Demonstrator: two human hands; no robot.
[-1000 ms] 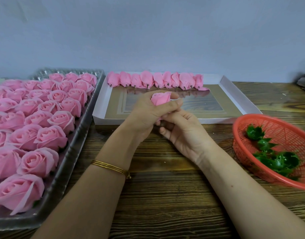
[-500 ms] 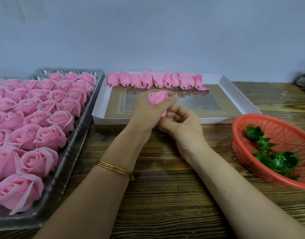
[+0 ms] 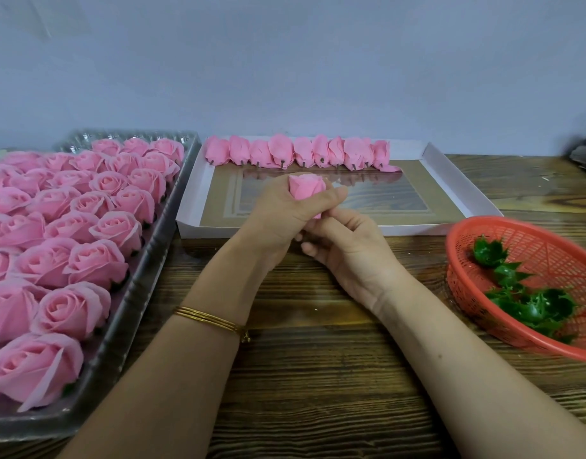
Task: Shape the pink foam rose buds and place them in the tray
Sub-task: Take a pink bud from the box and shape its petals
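Currently the left hand (image 3: pixel 285 213) grips a pink foam rose bud (image 3: pixel 306 186) upright, with the fingers wrapped round its lower half and the thumb laid across its front, so only the rolled top shows above the fist. The right hand (image 3: pixel 348 246) sits just below and against the left, its fingers curled up to the bud's lower end, where a sliver of pink shows between the two hands. It appears to pinch the base there. The bud is held in the air over the near part of the white tray (image 3: pixel 445 167), not resting in it. Along the tray's far wall lies a row of finished buds (image 3: pixel 298 155), side by side with their stubs pointing towards the person. To the left, a clear plastic tray (image 3: pixel 172 207) is packed with open pink roses (image 3: pixel 96 263). To the right, a red basket (image 3: pixel 483 233) holds green calyxes (image 3: pixel 530 303). Everything stands on a dark wooden table (image 3: pixel 318 376), and a gold bangle (image 3: pixel 208 318) circles the left wrist.
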